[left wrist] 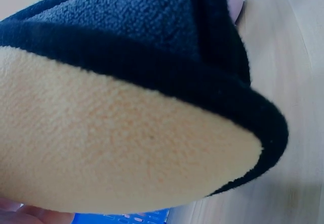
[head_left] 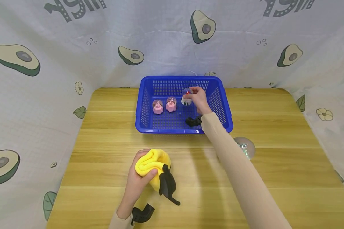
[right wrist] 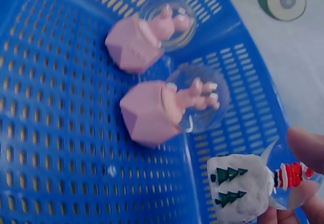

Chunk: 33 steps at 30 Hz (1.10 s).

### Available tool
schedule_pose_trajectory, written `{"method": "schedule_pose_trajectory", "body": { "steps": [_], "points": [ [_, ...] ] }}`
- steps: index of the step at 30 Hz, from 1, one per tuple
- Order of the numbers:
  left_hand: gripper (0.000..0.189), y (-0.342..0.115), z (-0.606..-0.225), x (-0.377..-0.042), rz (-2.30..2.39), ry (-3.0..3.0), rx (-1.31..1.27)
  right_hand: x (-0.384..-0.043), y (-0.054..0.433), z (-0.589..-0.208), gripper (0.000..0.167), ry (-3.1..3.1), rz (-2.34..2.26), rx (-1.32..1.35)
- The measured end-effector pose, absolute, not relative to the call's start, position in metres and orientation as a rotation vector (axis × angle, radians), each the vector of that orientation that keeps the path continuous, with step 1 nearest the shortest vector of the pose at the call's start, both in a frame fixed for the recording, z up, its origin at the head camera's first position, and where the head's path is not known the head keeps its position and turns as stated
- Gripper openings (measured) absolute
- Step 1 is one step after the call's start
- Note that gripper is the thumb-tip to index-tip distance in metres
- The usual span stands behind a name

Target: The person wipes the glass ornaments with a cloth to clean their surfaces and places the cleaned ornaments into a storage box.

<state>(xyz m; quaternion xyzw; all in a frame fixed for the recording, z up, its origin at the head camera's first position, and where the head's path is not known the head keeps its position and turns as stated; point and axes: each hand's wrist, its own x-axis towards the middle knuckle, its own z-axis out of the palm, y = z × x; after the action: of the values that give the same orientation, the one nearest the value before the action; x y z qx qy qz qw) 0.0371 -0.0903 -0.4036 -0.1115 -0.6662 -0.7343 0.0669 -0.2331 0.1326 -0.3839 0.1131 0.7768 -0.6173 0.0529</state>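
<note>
My left hand [head_left: 134, 179] grips a rolled yellow towel [head_left: 156, 156] with black edging, held over the near part of the table. The same cloth fills most of the left wrist view. In the blue plastic basket [head_left: 183, 130], my right hand [head_left: 200, 100] holds a snow globe by its clear dome, thumb and fingers around it. This snow globe [right wrist: 240, 188] has a white base with green trees and a red-and-white figure inside. Left of it in the head view are two pink-based snow globes, one nearer [head_left: 171, 106] and one farther left [head_left: 158, 108], standing upright inside the basket.
On the wooden table [head_left: 103, 140], right of the basket, a clear globe [head_left: 247, 146] with shiny bits is partly hidden by my right sleeve [head_left: 235, 159]. An avocado-print cloth [head_left: 166, 38] hangs behind the basket and along both sides.
</note>
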Motion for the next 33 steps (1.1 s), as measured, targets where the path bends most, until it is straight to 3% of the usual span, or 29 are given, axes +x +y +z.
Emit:
{"method": "schedule_pose_trajectory", "body": {
  "steps": [20, 33],
  "points": [
    [0.045, -0.089, -0.408, 0.032, -2.163, -2.037, -0.368, -0.238, 0.136, -0.402, 0.052, 2.585, -1.365, 0.182],
    [0.046, -0.088, -0.410, 0.032, -2.187, -2.064, -0.346, -0.232, 0.138, -0.368, 0.055, 2.419, -1.762, 0.149]
  ]
}}
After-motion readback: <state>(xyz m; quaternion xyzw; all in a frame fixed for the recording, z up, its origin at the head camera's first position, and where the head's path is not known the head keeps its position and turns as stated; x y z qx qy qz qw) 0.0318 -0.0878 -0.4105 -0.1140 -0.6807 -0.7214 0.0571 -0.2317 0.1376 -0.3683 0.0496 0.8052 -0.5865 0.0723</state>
